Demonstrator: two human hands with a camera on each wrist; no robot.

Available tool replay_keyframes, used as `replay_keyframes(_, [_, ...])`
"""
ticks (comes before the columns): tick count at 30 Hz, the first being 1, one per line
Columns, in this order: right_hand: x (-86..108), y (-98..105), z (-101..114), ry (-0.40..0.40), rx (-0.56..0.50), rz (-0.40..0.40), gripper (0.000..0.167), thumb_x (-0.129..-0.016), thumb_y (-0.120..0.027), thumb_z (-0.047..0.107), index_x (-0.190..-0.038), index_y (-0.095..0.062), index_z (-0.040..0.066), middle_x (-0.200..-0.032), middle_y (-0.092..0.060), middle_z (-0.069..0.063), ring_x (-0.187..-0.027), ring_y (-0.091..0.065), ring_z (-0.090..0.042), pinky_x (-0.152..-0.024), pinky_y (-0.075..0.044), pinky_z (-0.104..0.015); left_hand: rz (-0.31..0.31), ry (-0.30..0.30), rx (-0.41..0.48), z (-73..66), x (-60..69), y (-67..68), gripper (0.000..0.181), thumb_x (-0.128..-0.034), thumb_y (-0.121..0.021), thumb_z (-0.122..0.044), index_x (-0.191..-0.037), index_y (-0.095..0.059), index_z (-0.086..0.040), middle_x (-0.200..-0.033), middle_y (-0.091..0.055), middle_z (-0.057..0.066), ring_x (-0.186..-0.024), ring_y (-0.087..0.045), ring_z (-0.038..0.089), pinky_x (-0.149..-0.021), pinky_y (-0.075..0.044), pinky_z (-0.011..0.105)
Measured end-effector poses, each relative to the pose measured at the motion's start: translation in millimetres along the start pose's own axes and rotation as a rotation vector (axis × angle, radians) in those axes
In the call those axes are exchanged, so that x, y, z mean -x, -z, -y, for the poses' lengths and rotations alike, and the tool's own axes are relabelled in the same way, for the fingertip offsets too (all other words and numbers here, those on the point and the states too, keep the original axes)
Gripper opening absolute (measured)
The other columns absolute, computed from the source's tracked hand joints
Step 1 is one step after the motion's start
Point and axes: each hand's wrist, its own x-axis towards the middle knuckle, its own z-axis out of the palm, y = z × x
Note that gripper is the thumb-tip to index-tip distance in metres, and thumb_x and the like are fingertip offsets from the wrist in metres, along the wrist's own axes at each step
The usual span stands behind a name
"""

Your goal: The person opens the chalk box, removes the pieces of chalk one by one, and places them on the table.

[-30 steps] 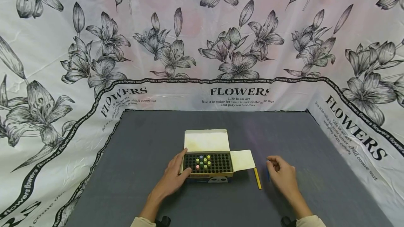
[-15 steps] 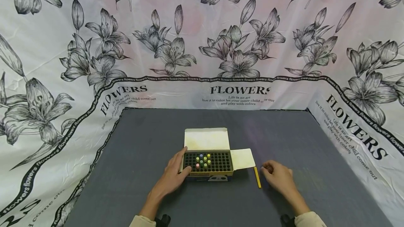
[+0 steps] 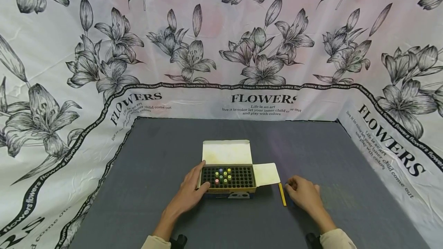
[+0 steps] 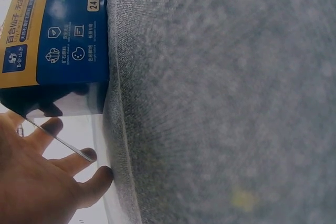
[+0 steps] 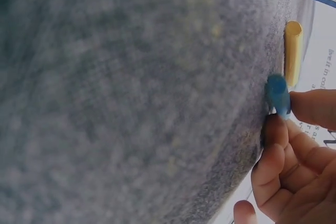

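An open chalk box (image 3: 228, 190) stands on the table, several chalks upright in its holed tray. My left hand (image 3: 188, 191) rests along its left end, the thumb at the front corner and the forefinger reaching the back corner. Seen from the left wrist, that hand's (image 4: 50, 166) other fingers are loosely spread beside a side flap. To the right of the box my right hand (image 3: 305, 194) pinches a blue chalk (image 5: 278, 93) between thumb and forefinger, close to the tabletop. A yellow chalk (image 3: 282, 194) lies just left of this hand. The head view hides the blue chalk.
The white lid (image 3: 226, 152) is folded back behind the tray, and a side flap (image 3: 265, 175) spreads out to the right. Flower-printed cloth (image 3: 263, 105) borders the grey tabletop (image 3: 166, 141) at the back and both sides. Faint coloured smudges mark the surface.
My right hand has shifted left and slightly toward me, closer to the yellow chalk. Its blue chalk, visible earlier from the head, is now out of sight there. The left hand stays still.
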Motion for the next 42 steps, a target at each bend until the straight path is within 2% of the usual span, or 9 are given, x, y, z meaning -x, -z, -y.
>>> replay_keyframes(8, [-2.5,-0.7,1.3,-0.007,0.040,0.015,0.023,-0.094,-0.069,0.022,-0.106,-0.073,0.003,-0.080,-0.072,-0.001,-0.066,-0.058,-0.015,-0.073,-0.031,-0.047,-0.007,0.006,-0.005,0.5,-0.5,0.2,0.072,-0.1040,-0.056,-0.036,-0.165,-0.019,-0.028,-0.169,-0.024,0.010,-0.155,-0.020,0.044,-0.113,-0.016,0.078])
replay_keyframes(16, [-3.3,1.0,1.5,-0.019,0.032,0.040,0.025,-0.095,-0.068,0.025,-0.108,-0.072,0.004,-0.083,-0.074,-0.002,-0.066,-0.059,-0.014,-0.073,-0.030,-0.046,-0.004,0.000,-0.003,0.0,0.9,0.2,0.071,-0.1040,-0.056,-0.036,-0.165,-0.019,-0.027,-0.169,-0.024,0.009,-0.155,-0.020,0.043,-0.112,-0.016,0.078])
replay_keyframes(19, [-2.4,4.2,3.7,-0.005,0.015,-0.003,0.025,-0.095,-0.068,0.024,-0.109,-0.072,0.004,-0.085,-0.075,-0.003,-0.068,-0.061,-0.015,-0.074,-0.030,-0.047,-0.005,-0.002,-0.008,-0.3,1.3,0.0,0.071,-0.1040,-0.055,-0.037,-0.165,-0.019,-0.027,-0.169,-0.025,0.009,-0.155,-0.020,0.043,-0.112,-0.016,0.078])
replay_keyframes(23, [-1.8,11.0,15.0,0.071,-0.020,-0.169,0.024,-0.096,-0.068,0.020,-0.112,-0.071,0.003,-0.087,-0.075,-0.007,-0.072,-0.065,-0.020,-0.075,-0.030,-0.046,-0.002,0.003,-0.008,-0.7,1.2,0.2,0.071,-0.1038,-0.055,-0.037,-0.165,-0.019,-0.028,-0.169,-0.024,0.009,-0.155,-0.019,0.043,-0.112,-0.016,0.078])
replay_keyframes(26, [-3.6,16.6,30.6,0.163,-0.071,-0.307,0.026,-0.095,-0.070,0.017,-0.115,-0.071,0.001,-0.089,-0.075,-0.010,-0.074,-0.065,-0.025,-0.077,-0.028,-0.044,0.000,0.007,-0.001,-0.8,0.9,0.7,0.072,-0.1037,-0.055,-0.037,-0.165,-0.018,-0.028,-0.169,-0.024,0.008,-0.156,-0.018,0.043,-0.112,-0.016,0.078])
replay_keyframes(30, [-5.7,19.1,53.1,0.281,-0.134,-0.423,0.026,-0.092,-0.074,0.015,-0.114,-0.071,0.001,-0.089,-0.074,-0.011,-0.074,-0.064,-0.027,-0.080,-0.028,-0.045,0.002,-0.001,0.000,-1.0,0.4,1.1,0.071,-0.1039,-0.055,-0.035,-0.165,-0.019,-0.027,-0.169,-0.023,0.009,-0.155,-0.019,0.043,-0.113,-0.016,0.078])
replay_keyframes(35, [-5.5,11.7,76.2,0.364,-0.159,-0.461,0.027,-0.087,-0.080,0.014,-0.111,-0.073,0.004,-0.086,-0.071,-0.008,-0.073,-0.058,-0.023,-0.081,-0.028,-0.043,-0.002,-0.007,-0.003,-1.5,0.0,1.0,0.071,-0.1038,-0.055,-0.035,-0.165,-0.019,-0.026,-0.169,-0.024,0.009,-0.155,-0.020,0.043,-0.112,-0.017,0.078])
replay_keyframes(42, [-5.9,-8.3,101.6,0.481,-0.182,-0.450,0.029,-0.083,-0.083,0.017,-0.110,-0.074,0.009,-0.088,-0.070,-0.008,-0.076,-0.057,-0.025,-0.081,-0.030,-0.042,-0.002,-0.002,0.000,-1.8,1.1,0.9,0.071,-0.1040,-0.055,-0.035,-0.165,-0.019,-0.027,-0.169,-0.024,0.008,-0.155,-0.019,0.043,-0.113,-0.017,0.078])
